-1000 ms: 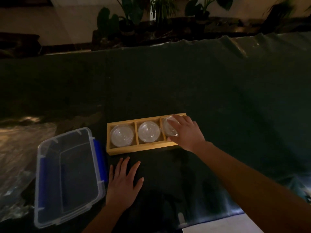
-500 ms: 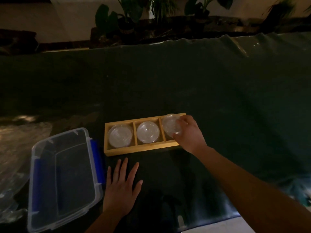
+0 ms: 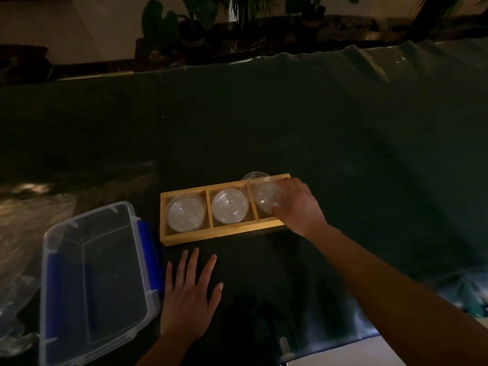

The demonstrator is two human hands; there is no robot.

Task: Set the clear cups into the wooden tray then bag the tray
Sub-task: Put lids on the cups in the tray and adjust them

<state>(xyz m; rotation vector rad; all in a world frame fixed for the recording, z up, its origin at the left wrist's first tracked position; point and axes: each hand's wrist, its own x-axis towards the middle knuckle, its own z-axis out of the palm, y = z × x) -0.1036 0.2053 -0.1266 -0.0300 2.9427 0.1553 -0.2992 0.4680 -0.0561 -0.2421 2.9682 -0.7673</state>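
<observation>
A wooden tray [image 3: 219, 235] with three compartments lies on the dark cloth in the middle. One clear cup [image 3: 186, 213] sits in its left compartment and another clear cup [image 3: 229, 206] in the middle one. My right hand [image 3: 298, 207] grips a third clear cup [image 3: 264, 195], tilted over the right compartment, its top edge above the tray's far wall. My left hand [image 3: 188, 294] rests flat on the cloth in front of the tray, fingers spread, holding nothing.
A clear plastic box [image 3: 92, 283] with blue latches stands open at the lower left, beside my left hand. Crumpled clear plastic [image 3: 18, 249] lies at the far left. Potted plants [image 3: 190, 25] stand beyond the table's far edge. The table's near edge [image 3: 330, 350] is at the bottom right.
My right hand has tipped and raised the third cup in the right compartment; earlier it lay lower under the fingers. My left hand has stayed flat on the cloth.
</observation>
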